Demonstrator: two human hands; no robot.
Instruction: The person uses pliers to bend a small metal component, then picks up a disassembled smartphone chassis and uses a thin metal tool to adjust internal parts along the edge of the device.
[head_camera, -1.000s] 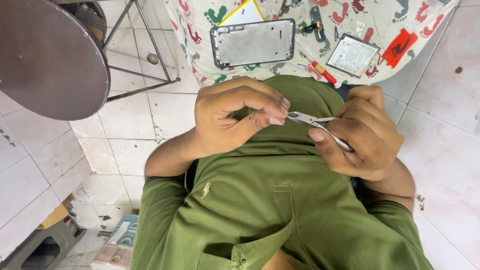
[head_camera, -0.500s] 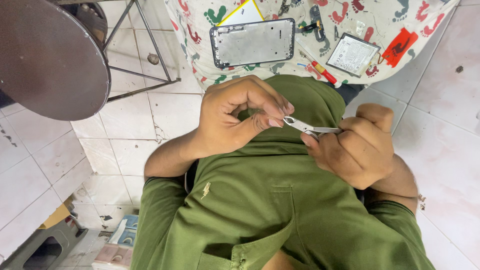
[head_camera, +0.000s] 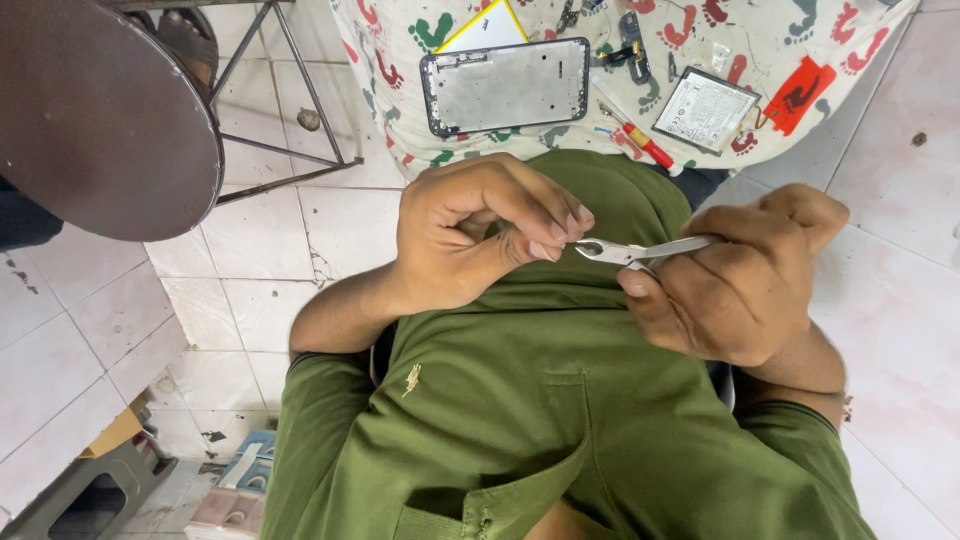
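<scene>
Two hands meet over a green shirt (head_camera: 560, 400). The right hand (head_camera: 740, 285) grips one pair of metal tweezers (head_camera: 640, 250), held level at chest height. The left hand (head_camera: 480, 235) is curled, its thumb and fingertips pinched at the tweezer tips; what they pinch is too small to tell. On the patterned cloth (head_camera: 780, 40) beyond lie one phone frame (head_camera: 505, 85), one battery (head_camera: 705, 108) and one red-handled screwdriver (head_camera: 640, 142).

Ahead of you, a white cloth with coloured footprints (head_camera: 780, 40) covers the surface and carries a bare phone frame (head_camera: 505, 86), a yellow-edged panel (head_camera: 487, 27) just behind it, a red-handled screwdriver (head_camera: 640, 141), a flat battery (head_camera: 706, 109) and a red tag (head_camera: 797, 96).
</scene>
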